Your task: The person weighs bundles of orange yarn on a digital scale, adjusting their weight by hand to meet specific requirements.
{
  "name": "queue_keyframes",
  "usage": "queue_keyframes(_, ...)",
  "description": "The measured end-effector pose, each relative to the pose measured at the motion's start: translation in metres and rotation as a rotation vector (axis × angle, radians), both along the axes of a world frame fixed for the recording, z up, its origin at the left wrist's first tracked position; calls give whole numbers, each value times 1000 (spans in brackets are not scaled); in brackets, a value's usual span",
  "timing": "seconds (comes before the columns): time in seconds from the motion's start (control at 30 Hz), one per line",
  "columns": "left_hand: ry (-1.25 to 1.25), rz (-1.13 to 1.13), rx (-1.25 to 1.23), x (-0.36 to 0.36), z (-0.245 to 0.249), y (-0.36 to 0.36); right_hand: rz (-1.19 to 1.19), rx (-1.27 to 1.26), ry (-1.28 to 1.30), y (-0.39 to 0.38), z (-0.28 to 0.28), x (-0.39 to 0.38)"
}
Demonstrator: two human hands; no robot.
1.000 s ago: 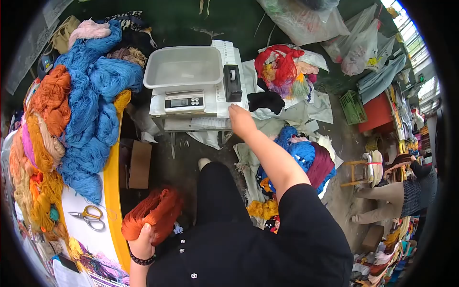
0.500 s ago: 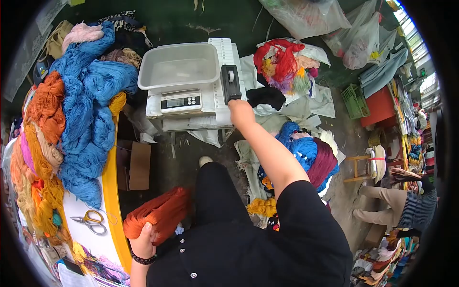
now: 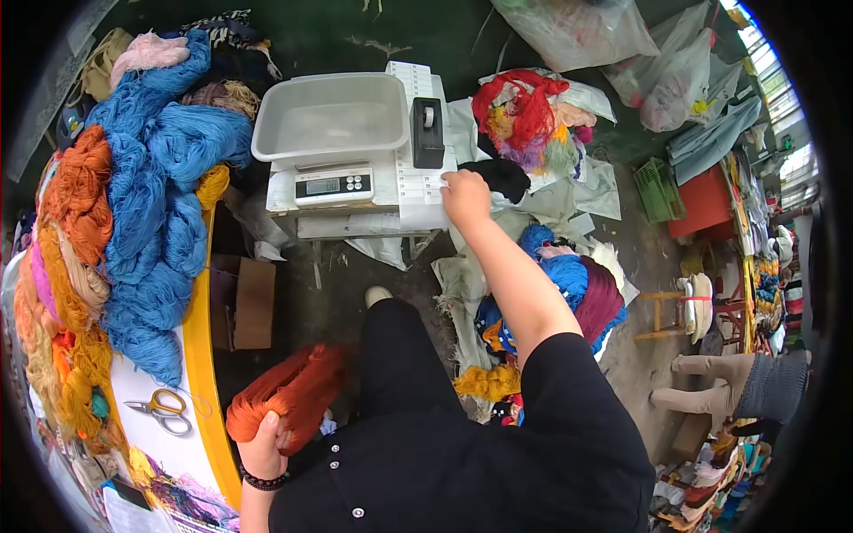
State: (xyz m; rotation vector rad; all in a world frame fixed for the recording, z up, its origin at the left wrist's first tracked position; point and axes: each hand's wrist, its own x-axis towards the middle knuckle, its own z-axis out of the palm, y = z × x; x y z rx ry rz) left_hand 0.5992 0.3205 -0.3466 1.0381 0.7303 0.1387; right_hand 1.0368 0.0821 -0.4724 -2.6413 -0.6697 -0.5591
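My left hand (image 3: 264,447) is closed round one end of a rust-orange yarn hank (image 3: 298,391), beside the yellow-edged table. My right hand (image 3: 466,197) reaches to the label sheet (image 3: 425,185), its fingers together at the sheet's right edge; whether they pinch it is too small to tell. A black tape dispenser (image 3: 428,133) lies on the sheet just above that hand. To the left are a digital scale (image 3: 334,186) and an empty clear plastic tub (image 3: 330,117) behind it.
Blue yarn (image 3: 147,222) and scissors (image 3: 163,411) are on the left table (image 3: 203,373). Yarn piles (image 3: 582,284) lie at the right, with red yarn (image 3: 520,102) farther back. A cardboard box (image 3: 254,302) stands under the table. Another person (image 3: 737,386) is at the far right.
My right hand has moved off the tape dispenser's near end to the right edge of the label sheet. The dispenser now sits farther back. My left hand still holds the orange hank.
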Motion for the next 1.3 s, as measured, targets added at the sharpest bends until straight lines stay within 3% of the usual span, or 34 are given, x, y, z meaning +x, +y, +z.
queue_keyframes(0.13,10,-26,43,4,-1,0,238,2,-70,-6,-7,12)
queue_keyframes(0.63,-49,23,-19,11,-5,-1,302,-519,14,9,5,25)
queue_keyframes(0.87,-88,9,-31,12,-4,0,289,-525,-23,7,4,18)
queue_keyframes(0.97,-76,20,-7,14,3,-2,269,-340,8,6,4,19)
queue_keyframes(1.07,-37,40,16,11,4,-2,274,-404,-99,10,23,5)
queue_keyframes(1.1,-27,50,5,9,2,-1,319,-176,-180,16,32,-9)
queue_keyframes(1.17,-43,14,57,8,3,1,360,-29,-47,45,79,-63)
queue_keyframes(1.23,-30,5,101,9,5,1,622,392,270,67,109,-134)
queue_keyframes(1.3,-72,0,134,12,12,-2,808,665,1030,78,141,-200)
